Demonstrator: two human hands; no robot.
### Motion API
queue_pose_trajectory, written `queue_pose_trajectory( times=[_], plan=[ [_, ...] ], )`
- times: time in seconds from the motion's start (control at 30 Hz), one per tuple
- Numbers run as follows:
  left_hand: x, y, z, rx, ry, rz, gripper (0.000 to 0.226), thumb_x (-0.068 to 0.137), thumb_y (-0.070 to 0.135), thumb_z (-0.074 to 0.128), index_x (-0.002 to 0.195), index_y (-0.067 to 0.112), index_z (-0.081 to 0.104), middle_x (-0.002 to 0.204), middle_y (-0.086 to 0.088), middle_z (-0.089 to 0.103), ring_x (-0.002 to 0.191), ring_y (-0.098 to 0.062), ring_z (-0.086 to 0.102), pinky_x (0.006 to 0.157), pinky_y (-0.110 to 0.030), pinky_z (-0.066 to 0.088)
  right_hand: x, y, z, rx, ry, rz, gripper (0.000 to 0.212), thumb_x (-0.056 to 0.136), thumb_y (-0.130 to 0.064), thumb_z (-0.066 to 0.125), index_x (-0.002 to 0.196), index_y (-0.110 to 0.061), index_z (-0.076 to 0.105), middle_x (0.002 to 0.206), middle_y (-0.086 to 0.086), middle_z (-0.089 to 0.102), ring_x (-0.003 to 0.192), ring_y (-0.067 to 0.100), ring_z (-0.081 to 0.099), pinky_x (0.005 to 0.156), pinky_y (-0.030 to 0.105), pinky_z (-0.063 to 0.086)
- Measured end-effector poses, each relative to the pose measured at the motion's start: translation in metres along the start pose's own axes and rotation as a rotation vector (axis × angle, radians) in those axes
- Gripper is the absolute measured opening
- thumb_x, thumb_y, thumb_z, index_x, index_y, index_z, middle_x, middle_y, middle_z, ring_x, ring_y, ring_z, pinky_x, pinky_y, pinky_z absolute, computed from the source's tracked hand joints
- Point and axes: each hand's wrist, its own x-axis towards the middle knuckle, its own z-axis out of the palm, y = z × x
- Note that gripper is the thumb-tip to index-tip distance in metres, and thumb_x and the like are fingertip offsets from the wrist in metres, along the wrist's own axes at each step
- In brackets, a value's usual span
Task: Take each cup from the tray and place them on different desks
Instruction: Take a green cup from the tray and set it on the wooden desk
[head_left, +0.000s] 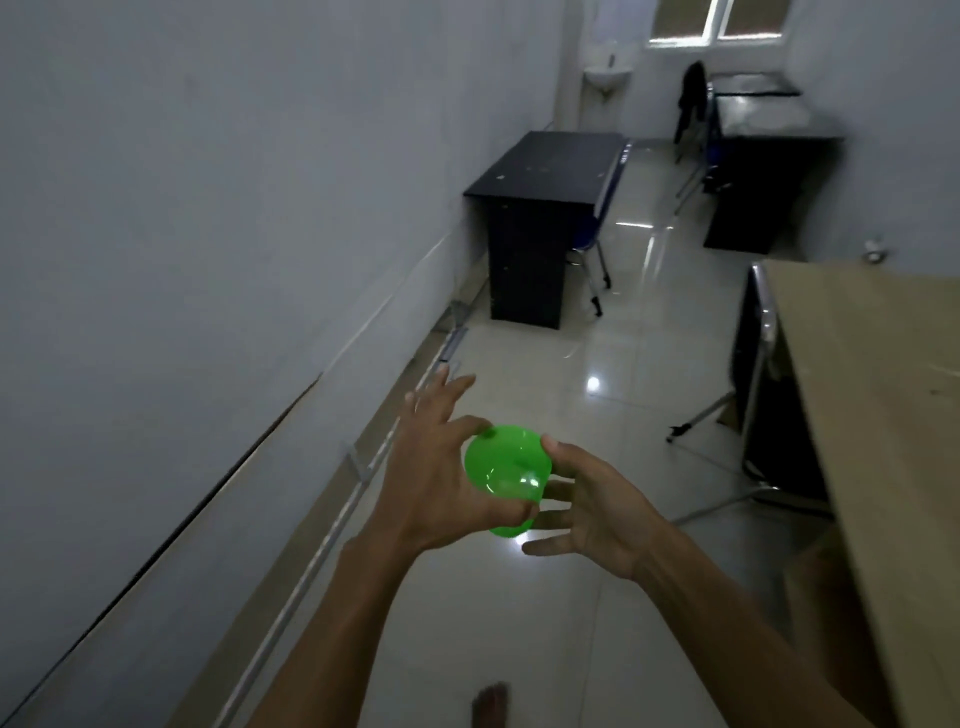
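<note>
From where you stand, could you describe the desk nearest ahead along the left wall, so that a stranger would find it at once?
Follow the long left wall toward the small white sink at the far end. Before the sink stands a black desk pushed against that wall, with a blue chair tucked at its right side. Unlike the other black desk across the aisle, it touches the left wall; the near desk is light wood.

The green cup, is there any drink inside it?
Looks empty. The green cup is see-through plastic, tipped with its open mouth facing the camera, and no liquid shows inside. The left hand and right hand hold it.
</note>
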Motion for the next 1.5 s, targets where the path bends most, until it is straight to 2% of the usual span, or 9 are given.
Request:
queue_pose_trajectory(
  times=[0.37, 0.53, 0.73, 0.9, 1.07, 1.1, 1.2, 1.37, 1.5],
  plan=[
    [0.166, -0.004, 0.105, -0.116, -0.265, 0.341, 0.077, 0.047, 0.061, 0.083, 0.11, 0.019, 0.067, 0.158, 0.003, 0.025, 0.149, -0.009, -0.004, 0.119, -0.048, -0.007, 0.049, -0.041, -0.102, 0.192, 0.402, -0.071, 0.062, 0.065, -0.057, 0.072, 0.114, -0.019, 0.069, 0.114, 0.012, 0.068, 0.099, 0.037, 0.069, 0.078, 0.051, 0.055],
    [0.223, 0.021, 0.148, -0.19, -0.363, 0.493, 0.078, 0.046, 0.06, 0.085, 0.11, 0.02, 0.066, 0.158, 0.004, 0.025, 0.148, -0.007, -0.004, 0.116, -0.039, -0.012, 0.05, -0.058, -0.139, 0.293, 0.59, -0.121, 0.057, 0.071, -0.054, 0.069, 0.113, -0.015, 0.069, 0.113, 0.013, 0.066, 0.094, 0.033, 0.067, 0.081, 0.049, 0.052],
    [0.27, 0.061, 0.205, -0.246, -0.472, 0.649, 0.076, 0.047, 0.056, 0.088, 0.109, 0.018, 0.068, 0.155, -0.002, 0.033, 0.149, -0.014, 0.002, 0.116, -0.043, -0.01, 0.042, -0.066, -0.188, 0.398, 0.736, -0.166, 0.063, 0.072, -0.055, 0.064, 0.119, -0.013, 0.066, 0.118, 0.015, 0.063, 0.094, 0.033, 0.063, 0.08, 0.044, 0.048],
    [0.303, 0.106, 0.261, -0.248, -0.552, 0.727, 0.078, 0.048, 0.058, 0.087, 0.111, 0.016, 0.067, 0.157, -0.002, 0.03, 0.15, -0.016, 0.002, 0.119, -0.056, 0.001, 0.033, -0.071, -0.25, 0.447, 0.814, -0.204, 0.064, 0.071, -0.059, 0.068, 0.119, -0.017, 0.067, 0.118, 0.01, 0.065, 0.089, 0.029, 0.063, 0.076, 0.037, 0.047],
    [0.332, 0.16, 0.314, -0.257, -0.604, 0.79, 0.079, 0.048, 0.053, 0.089, 0.113, 0.013, 0.068, 0.156, -0.001, 0.031, 0.149, -0.016, 0.003, 0.118, -0.057, 0.004, 0.016, -0.08, -0.317, 0.533, 0.904, -0.283, 0.059, 0.074, -0.053, 0.067, 0.117, -0.013, 0.067, 0.118, 0.015, 0.065, 0.097, 0.033, 0.06, 0.096, 0.052, 0.043],
    [0.337, 0.171, 0.324, -0.252, -0.618, 0.806, 0.079, 0.048, 0.053, 0.09, 0.113, 0.012, 0.068, 0.155, -0.001, 0.032, 0.149, -0.016, 0.004, 0.118, -0.058, 0.006, 0.011, -0.082, -0.328, 0.55, 0.915, -0.294, 0.057, 0.077, -0.05, 0.066, 0.119, -0.011, 0.066, 0.114, 0.014, 0.065, 0.095, 0.032, 0.06, 0.094, 0.051, 0.045],
    [0.351, 0.202, 0.356, -0.266, -0.656, 0.851, 0.079, 0.047, 0.053, 0.09, 0.111, 0.011, 0.069, 0.155, -0.001, 0.033, 0.15, -0.018, 0.004, 0.116, -0.061, 0.01, -0.004, -0.09, -0.362, 0.579, 0.945, -0.299, 0.058, 0.079, -0.047, 0.063, 0.121, -0.007, 0.063, 0.102, 0.01, 0.064, 0.082, 0.028, 0.061, 0.069, 0.036, 0.047],
    [0.359, 0.249, 0.41, -0.343, -0.715, 0.895, 0.076, 0.045, 0.051, 0.09, 0.107, 0.012, 0.069, 0.154, 0.0, 0.034, 0.149, -0.019, 0.008, 0.117, -0.057, 0.012, -0.024, -0.089, -0.407, 0.661, 1.019, -0.332, 0.05, 0.076, -0.05, 0.063, 0.111, -0.014, 0.066, 0.098, 0.008, 0.064, 0.08, 0.026, 0.062, 0.077, 0.037, 0.046],
    [0.367, 0.277, 0.457, -0.403, -0.783, 0.927, 0.08, 0.043, 0.05, 0.09, 0.109, 0.01, 0.068, 0.15, -0.001, 0.041, 0.144, -0.021, 0.025, 0.109, -0.05, 0.034, -0.031, -0.079, -0.442, 0.713, 1.107, -0.355, 0.042, 0.074, -0.053, 0.066, 0.101, -0.021, 0.072, 0.093, 0.003, 0.068, 0.081, 0.024, 0.063, 0.079, 0.038, 0.046]
  ],
)
